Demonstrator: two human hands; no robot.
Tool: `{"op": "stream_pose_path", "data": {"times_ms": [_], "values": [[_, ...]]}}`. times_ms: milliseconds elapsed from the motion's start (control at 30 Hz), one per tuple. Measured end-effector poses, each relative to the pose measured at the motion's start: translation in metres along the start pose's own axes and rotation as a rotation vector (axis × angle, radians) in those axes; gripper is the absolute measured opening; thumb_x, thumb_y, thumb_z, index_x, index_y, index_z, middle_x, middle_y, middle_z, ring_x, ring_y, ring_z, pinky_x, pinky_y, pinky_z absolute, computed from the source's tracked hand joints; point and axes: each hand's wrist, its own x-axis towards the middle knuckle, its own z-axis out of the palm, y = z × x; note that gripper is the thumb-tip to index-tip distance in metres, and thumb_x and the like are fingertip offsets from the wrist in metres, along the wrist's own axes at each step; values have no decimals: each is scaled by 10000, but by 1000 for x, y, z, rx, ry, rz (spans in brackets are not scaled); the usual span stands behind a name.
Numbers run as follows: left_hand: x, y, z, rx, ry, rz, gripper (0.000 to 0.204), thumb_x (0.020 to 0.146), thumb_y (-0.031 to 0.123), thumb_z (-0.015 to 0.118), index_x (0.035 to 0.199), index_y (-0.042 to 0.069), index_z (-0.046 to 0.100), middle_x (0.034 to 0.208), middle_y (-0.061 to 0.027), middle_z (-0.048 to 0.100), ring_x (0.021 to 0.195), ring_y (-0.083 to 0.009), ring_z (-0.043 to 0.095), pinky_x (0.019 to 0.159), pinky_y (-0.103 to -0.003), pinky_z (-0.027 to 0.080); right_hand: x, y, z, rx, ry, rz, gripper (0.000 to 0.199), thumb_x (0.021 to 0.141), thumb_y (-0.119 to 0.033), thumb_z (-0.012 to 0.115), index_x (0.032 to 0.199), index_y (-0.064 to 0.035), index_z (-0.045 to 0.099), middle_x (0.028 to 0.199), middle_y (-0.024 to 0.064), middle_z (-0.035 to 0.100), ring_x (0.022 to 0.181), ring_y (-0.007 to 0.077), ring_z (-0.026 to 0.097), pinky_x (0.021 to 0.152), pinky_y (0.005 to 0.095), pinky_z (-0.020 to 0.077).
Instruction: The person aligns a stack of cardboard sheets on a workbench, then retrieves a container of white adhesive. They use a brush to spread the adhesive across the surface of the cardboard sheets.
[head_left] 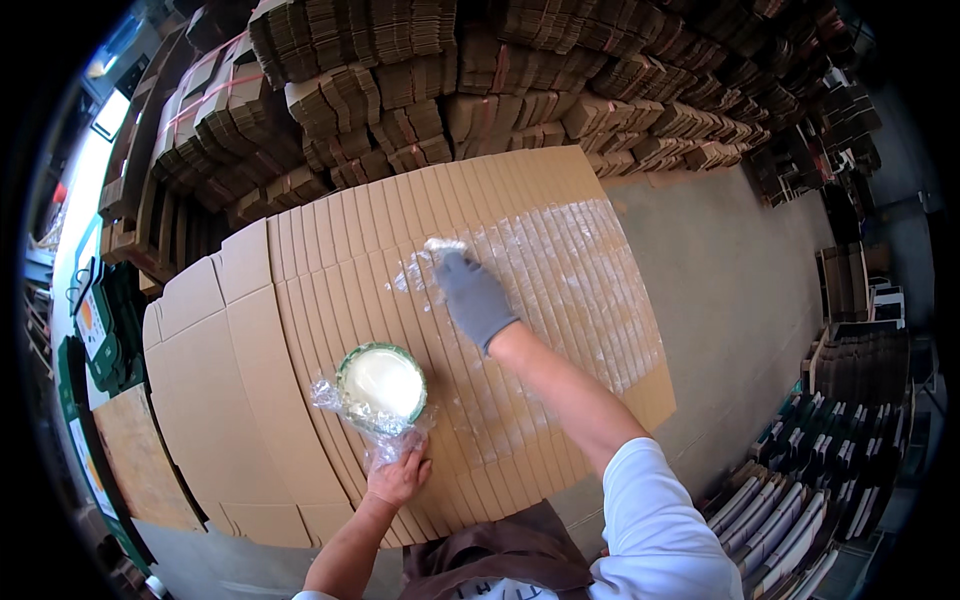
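Note:
Overlapping flat cardboard sheets (pixel 222 390) lie fanned out before me, their edges forming many narrow steps. White paste is smeared over the strips (pixel 560 290) on the right side. My right hand (pixel 474 296), in a grey glove, reaches to the middle of the sheets. Its fingers are closed on a small paste-covered thing (pixel 445 245) whose kind I cannot make out. A round tub (pixel 384 383) with a green rim and white paste inside stands on the cardboard. Clear plastic film (pixel 385 420) hangs over its near edge. My bare left hand (pixel 399 476) pinches that film beside the tub.
Tall stacks of bundled cardboard (pixel 400 90) stand along the far side. A wooden pallet (pixel 150 225) and green crates (pixel 112 335) are at the left. More stacked boards (pixel 790 525) stand at the lower right, beyond a strip of grey floor (pixel 725 280).

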Motion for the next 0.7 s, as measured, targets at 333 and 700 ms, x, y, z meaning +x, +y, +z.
{"op": "stream_pose_path", "data": {"times_ms": [333,700], "values": [[4,3,-4,-1,13,-11,432,834,323,688,1223,138,648,1281,-77,623,1157,-297,602,966,-488,473,-5,36,6,149,114,154,350,980,-85,434,1293,-19,576,1279,177,609,1220,305,559,1071,396,426],[6,3,-6,-6,14,4,439,838,318,685,1233,132,644,1278,-77,625,1158,-295,602,949,-500,478,-32,81,-53,15,119,295,217,936,-102,479,1053,-42,651,1051,215,614,972,400,641,842,500,521]]}}
